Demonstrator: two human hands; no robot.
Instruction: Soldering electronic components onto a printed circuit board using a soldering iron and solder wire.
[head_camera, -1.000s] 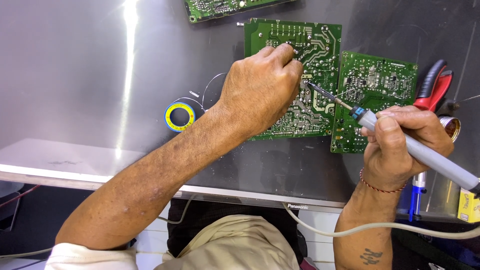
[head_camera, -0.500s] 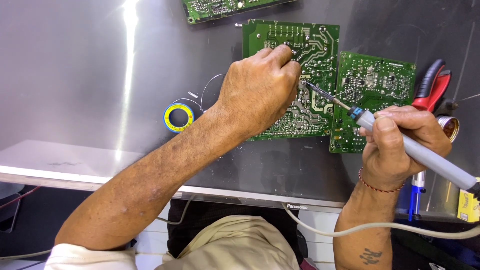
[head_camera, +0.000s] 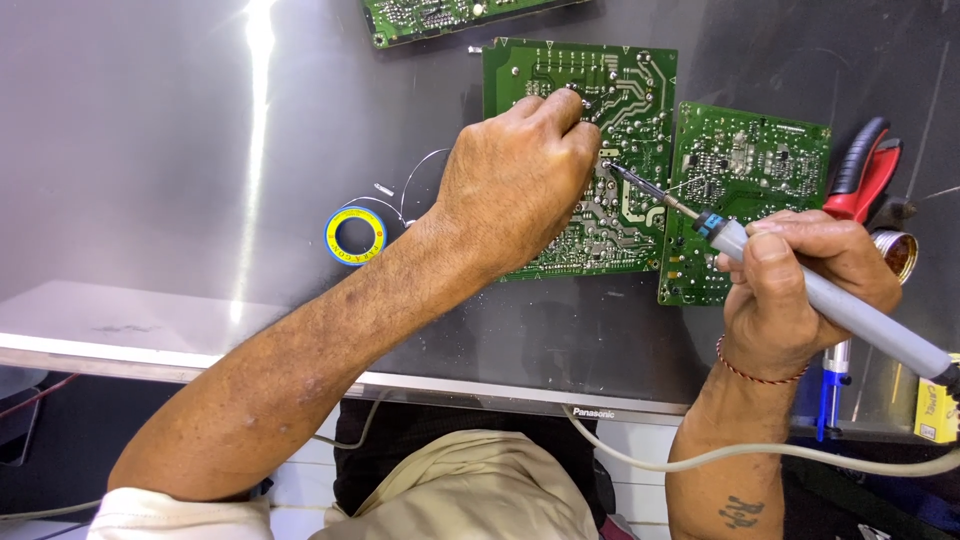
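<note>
Grey metal table (head_camera: 150, 150) carries everything. The large green circuit board (head_camera: 630, 150) lies mid-table, a smaller board (head_camera: 760, 190) just right of it. The left hand (head_camera: 515, 190) rests on the large board, fingers curled and pinched at the joint. From the board's right, the right hand (head_camera: 800, 290) grips the soldering iron (head_camera: 780, 275) closed-fisted, shaft slanting up-left, tip touching beside the left fingertips. Solder spool (head_camera: 355, 236) sits left of the board.
</note>
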